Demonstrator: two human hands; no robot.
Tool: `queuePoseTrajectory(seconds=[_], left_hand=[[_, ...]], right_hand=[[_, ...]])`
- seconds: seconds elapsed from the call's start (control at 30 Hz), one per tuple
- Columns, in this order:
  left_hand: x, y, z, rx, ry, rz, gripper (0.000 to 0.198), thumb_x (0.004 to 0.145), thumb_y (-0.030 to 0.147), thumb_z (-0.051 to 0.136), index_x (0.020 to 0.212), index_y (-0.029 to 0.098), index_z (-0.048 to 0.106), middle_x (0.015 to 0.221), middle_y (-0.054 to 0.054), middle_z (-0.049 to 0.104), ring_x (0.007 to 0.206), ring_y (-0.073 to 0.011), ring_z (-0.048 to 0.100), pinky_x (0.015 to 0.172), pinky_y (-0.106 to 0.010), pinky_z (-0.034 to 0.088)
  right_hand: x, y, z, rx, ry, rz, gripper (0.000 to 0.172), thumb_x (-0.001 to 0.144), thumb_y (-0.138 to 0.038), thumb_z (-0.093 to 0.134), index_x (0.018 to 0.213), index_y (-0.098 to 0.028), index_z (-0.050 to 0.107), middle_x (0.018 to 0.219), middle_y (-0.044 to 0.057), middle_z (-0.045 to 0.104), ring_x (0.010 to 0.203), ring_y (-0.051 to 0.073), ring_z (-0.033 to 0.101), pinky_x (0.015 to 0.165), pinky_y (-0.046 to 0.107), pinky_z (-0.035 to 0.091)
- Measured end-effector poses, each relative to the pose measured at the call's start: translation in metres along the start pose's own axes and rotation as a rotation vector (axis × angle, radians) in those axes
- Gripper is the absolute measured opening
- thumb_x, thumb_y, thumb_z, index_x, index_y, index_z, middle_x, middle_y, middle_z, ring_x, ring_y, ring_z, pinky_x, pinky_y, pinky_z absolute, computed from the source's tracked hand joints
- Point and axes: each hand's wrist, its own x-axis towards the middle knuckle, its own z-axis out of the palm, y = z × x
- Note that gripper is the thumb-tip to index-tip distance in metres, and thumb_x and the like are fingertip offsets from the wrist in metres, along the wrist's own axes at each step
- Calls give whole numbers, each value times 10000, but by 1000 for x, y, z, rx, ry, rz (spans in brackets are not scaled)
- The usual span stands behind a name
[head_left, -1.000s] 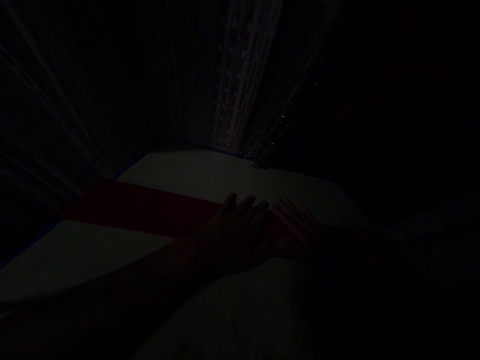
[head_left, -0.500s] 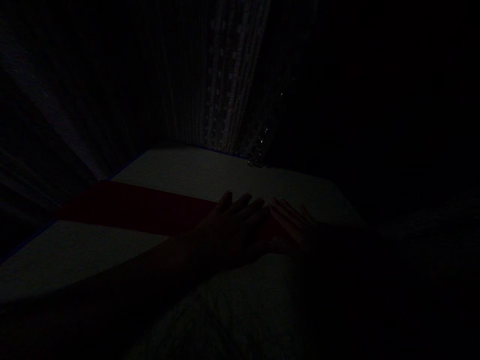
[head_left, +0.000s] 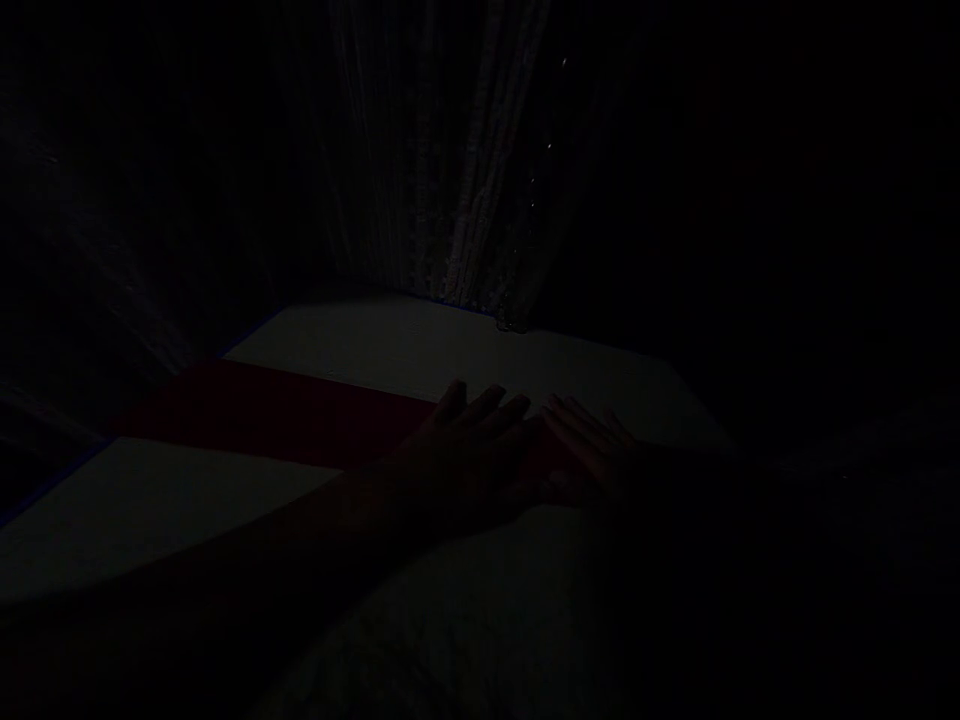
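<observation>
Pale surface (head_left: pixel 390 345) — left hand (head_left: pixel 465 455), right hand (head_left: pixel 596 455) flat on red band (head_left: pixel 277 412)

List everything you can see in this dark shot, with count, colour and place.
pale surface: one, off-white with thin blue edge, middle and foreground
red band: one, dark red, across the surface from the left
curtain: one, pale, patterned, behind the far edge
shiny bits: small cluster, glinting, far edge by the curtain, too dark to identify
left hand: one, in shadow, flat on the band, fingers open
right hand: one, in shadow, flat on the band's right end
</observation>
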Motion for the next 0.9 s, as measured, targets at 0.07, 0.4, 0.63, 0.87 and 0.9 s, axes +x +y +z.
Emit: queuePoseTrajectory(seconds=[0.07, 0.4, 0.63, 0.87, 0.9], left_hand=[[0, 0, 0, 10, 17, 6, 803, 1012, 730, 242, 1643, 233, 226, 1698, -76, 169, 1586, -325, 106, 1263, -656, 72], [-1, 0, 2, 9, 43, 18, 793, 1017, 719, 252, 1636, 224, 255, 1692, -93, 190, 1580, -341, 129, 1255, -672, 85], [-1, 0, 0, 9, 14, 9, 788, 1018, 715, 262, 1635, 224, 255, 1697, -86, 179, 1583, -335, 118, 1260, -660, 81], [0, 0, 0, 1, 33, 13, 805, 1012, 731, 217, 1633, 221, 266, 1693, -89, 193, 1583, -330, 122, 1259, -664, 86], [0, 0, 0, 4, 34, 15, 800, 1015, 726, 226, 1632, 219, 268, 1693, -88, 192, 1583, -327, 121, 1260, -662, 88]], right_hand=[[0, -1, 0, 7, 20, -2, 664, 1078, -504, 318, 1663, -243, 145, 1662, 99, 211, 1541, 309, 251, 1141, 750, 299], [1, -3, -9, 11, -50, 5, 658, 1077, -492, 315, 1662, -222, 182, 1661, 116, 209, 1546, 321, 234, 1169, 728, 282], [-1, -1, -5, 2, -35, 6, 662, 1078, -513, 311, 1661, -231, 171, 1663, 105, 197, 1546, 321, 233, 1141, 758, 291], [1, -4, -6, 7, 2, 11, 654, 1077, -518, 314, 1648, -211, 232, 1652, 116, 238, 1538, 321, 258, 1152, 747, 286], [1, -4, -6, 6, -13, 9, 656, 1077, -514, 317, 1652, -215, 218, 1655, 114, 228, 1541, 322, 246, 1157, 746, 277]])
